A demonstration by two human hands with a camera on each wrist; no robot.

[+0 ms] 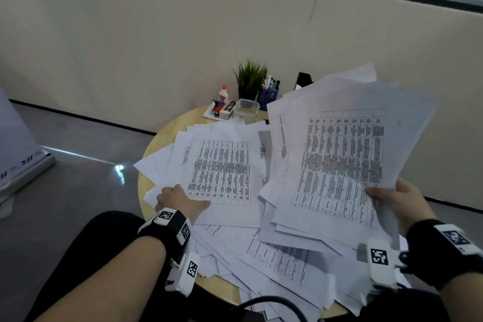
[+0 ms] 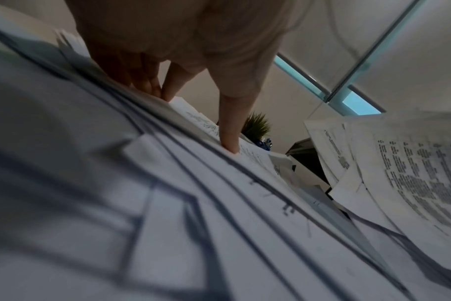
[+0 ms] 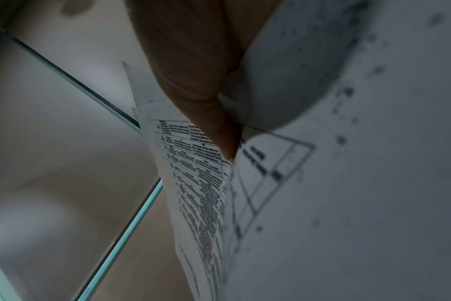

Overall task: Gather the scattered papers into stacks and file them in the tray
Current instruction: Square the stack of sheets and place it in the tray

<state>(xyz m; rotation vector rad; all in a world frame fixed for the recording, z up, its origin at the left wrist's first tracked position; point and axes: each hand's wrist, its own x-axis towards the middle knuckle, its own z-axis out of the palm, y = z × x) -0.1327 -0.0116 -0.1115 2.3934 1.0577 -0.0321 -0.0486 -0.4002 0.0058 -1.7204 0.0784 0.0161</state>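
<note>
1. Head view: the right hand (image 1: 403,205) grips a loose bundle of papers (image 1: 339,154), raised and tilted above the round worktop (image 1: 167,128); the thumb lies on top of the near edge, and the fingers beneath are hidden.
2. The left hand (image 1: 180,201) rests on the scattered papers (image 1: 222,172) at the worktop's left rim, thumb flat on a printed sheet; the left wrist view shows its fingers (image 2: 228,130) straight, tips pressing the sheets.
3. Sheets overhang the worktop's left and near edges. Bare wood shows only along the left rim and at the far side.
4. At the far edge, close to the wall, stand a glue bottle (image 1: 223,91), a potted plant (image 1: 249,81), a pen holder (image 1: 270,94) and a clear container (image 1: 247,107).
5. A dark object (image 1: 303,80) behind the raised bundle is mostly hidden; I cannot identify it as the tray.
6. Right wrist view: paper fills most of the frame; the thumb (image 3: 193,81) clamps the sheets. Print is illegible in all views.
</note>
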